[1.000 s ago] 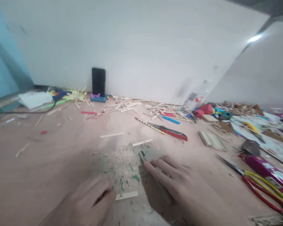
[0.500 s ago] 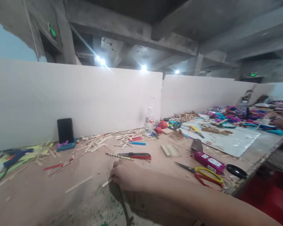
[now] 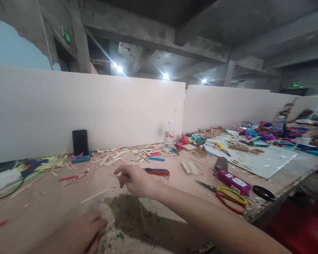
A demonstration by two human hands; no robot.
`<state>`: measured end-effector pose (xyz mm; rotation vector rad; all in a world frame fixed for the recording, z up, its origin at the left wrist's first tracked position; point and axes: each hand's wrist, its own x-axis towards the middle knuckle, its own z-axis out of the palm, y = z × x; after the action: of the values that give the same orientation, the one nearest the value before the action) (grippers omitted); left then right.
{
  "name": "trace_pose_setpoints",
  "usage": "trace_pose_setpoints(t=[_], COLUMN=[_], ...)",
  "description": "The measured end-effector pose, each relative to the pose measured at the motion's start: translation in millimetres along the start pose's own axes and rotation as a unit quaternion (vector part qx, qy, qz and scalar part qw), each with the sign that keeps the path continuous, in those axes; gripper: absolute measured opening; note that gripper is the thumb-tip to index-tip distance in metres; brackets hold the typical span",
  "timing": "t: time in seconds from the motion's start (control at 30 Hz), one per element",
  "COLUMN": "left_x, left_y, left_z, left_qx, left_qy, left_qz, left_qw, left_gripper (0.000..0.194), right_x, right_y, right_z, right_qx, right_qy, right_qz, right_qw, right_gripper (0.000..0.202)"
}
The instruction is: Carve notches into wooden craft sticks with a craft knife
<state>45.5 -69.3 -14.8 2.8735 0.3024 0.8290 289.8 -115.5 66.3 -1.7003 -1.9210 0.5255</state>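
Note:
My right hand (image 3: 135, 180) is above the middle of the table, its fingers bent down and pointing left. A faint pale sliver shows by its fingertips, too blurred to name. Just beyond it, a utility knife (image 3: 158, 172) with a red and black handle is partly covered by the hand. My left hand (image 3: 81, 227) is at the lower left, smeared by motion, so its fingers cannot be read. A loose wooden craft stick (image 3: 94, 196) lies on the table between the two hands, touched by neither. Green crumbs (image 3: 119, 234) are scattered below my right hand.
Yellow-and-red-handled scissors (image 3: 230, 199), a purple case (image 3: 233, 182) and a black ring (image 3: 263, 193) lie right. A wood block (image 3: 192, 168), water bottle (image 3: 169, 135), stick pile (image 3: 119, 155) and propped phone (image 3: 80, 143) stand farther back, before a white partition (image 3: 122, 109).
My left hand has come into view at the lower left. My right hand has risen slightly off the table; the stick beneath it and the patterned pencil no longer show. The view has shifted slightly.

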Motion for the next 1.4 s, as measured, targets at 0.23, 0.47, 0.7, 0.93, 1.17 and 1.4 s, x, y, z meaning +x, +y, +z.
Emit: trace_pose_setpoints(t=[0.23,0.47,0.7,0.93,1.17,1.4], left_x=[54.5,44.0,44.2,41.7,39.4,37.4], left_y=[-18.0,-28.4,-17.6,-16.7,-15.9,-21.0], left_z=[-47.4,-26.1,-16.7,-14.0,-14.6,-12.6], left_qx=[-0.251,-0.366,-0.428,-0.431,-0.402,-0.422], left_qy=[0.069,0.135,0.154,0.177,0.179,0.174], left_qz=[-0.326,-0.379,-0.354,-0.349,-0.336,-0.328], left_qw=[0.909,0.839,0.817,0.813,0.832,0.827], left_gripper=[0.035,0.038,0.034,0.034,0.034,0.037], right_x=[13.5,-1.9,-9.8,-12.1,-18.5,-21.2], right_y=[-1.6,9.7,4.4,2.7,-4.3,-9.9], right_z=[2.5,15.7,31.5,29.4,34.0,35.7], right_qx=[0.117,0.166,0.194,0.169,0.181,0.199], right_qy=[0.09,0.046,0.013,-0.014,-0.016,-0.016], right_qz=[0.026,0.023,0.033,0.043,0.045,0.055], right_qw=[0.989,0.985,0.98,0.985,0.982,0.978], right_gripper=[0.04,0.036,0.033,0.03,0.032,0.034])
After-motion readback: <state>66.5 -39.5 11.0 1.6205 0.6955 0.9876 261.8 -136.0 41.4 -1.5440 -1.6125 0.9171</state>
